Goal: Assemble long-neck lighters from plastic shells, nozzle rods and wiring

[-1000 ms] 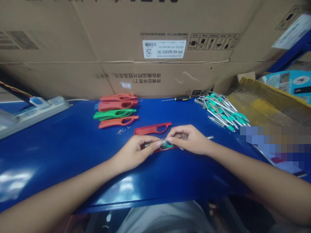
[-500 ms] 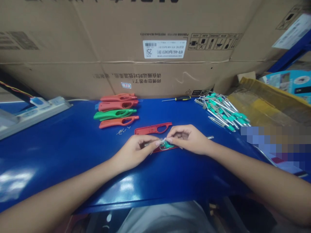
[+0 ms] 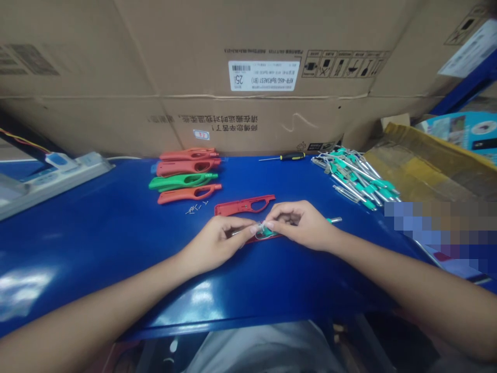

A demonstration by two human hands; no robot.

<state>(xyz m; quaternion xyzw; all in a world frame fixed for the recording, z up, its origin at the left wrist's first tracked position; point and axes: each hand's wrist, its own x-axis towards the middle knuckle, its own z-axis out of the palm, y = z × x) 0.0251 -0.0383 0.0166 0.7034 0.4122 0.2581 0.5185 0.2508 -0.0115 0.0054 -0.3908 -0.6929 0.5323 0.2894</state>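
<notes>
Shows glossy blue table (image 3: 104, 264) backed by upright cardboard (image 3: 182, 57). Has left hand (image 3: 215, 244) and right hand (image 3: 302, 224) nearly meeting, pinched on small clear part (image 3: 260, 228), just over nearer red shell half (image 3: 265, 238) and partly hidden green insert (image 3: 269, 231) at table centre. Includes, at right, taped carton (image 3: 415, 166) with contents hidden.

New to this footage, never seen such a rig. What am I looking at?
No robot: just a person's bare hands, seen by a head-worn camera looking forward and down. The left hand pinches a small clear piece; the right hand's fingertips close beside it, their grip too small to make out. Below sits a red shell. On the blue table: another red shell half, red, orange and green casings, small screws, a screwdriver and a pile of metal-and-green parts.
</notes>
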